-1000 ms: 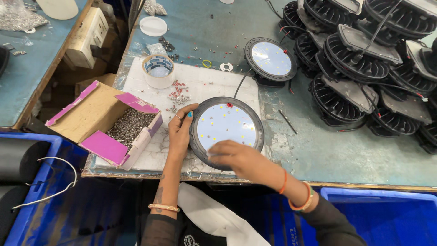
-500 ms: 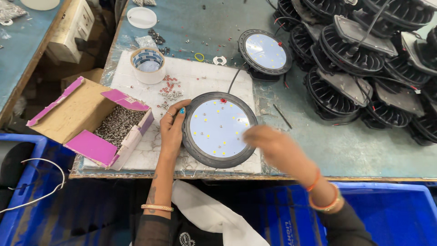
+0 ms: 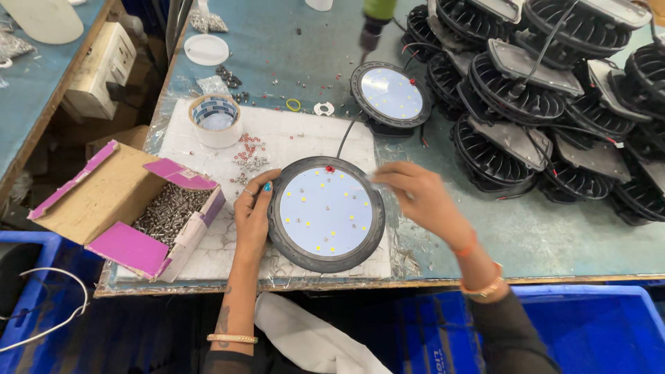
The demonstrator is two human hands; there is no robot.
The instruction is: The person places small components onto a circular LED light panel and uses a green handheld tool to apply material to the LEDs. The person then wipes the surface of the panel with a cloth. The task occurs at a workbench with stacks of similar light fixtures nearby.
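Round lamp between screw box, tape roll, stacked housings.

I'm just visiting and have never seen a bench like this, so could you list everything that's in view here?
Round lamp: one, black rim with white LED face, on the white mat at the table's front edge.
Second round lamp: one, same colours, further back on the table.
Finned lamp housings: a pile, black, right side of the table.
Cardboard box: one, brown with pink flaps, front left, holding silver screws.
Tape roll: one, whitish, on the mat's back left corner.
White lid: one, back left.
Blue bins: below the table.
Left hand: on the front lamp's left rim.
Right hand: at its right edge, blurred.
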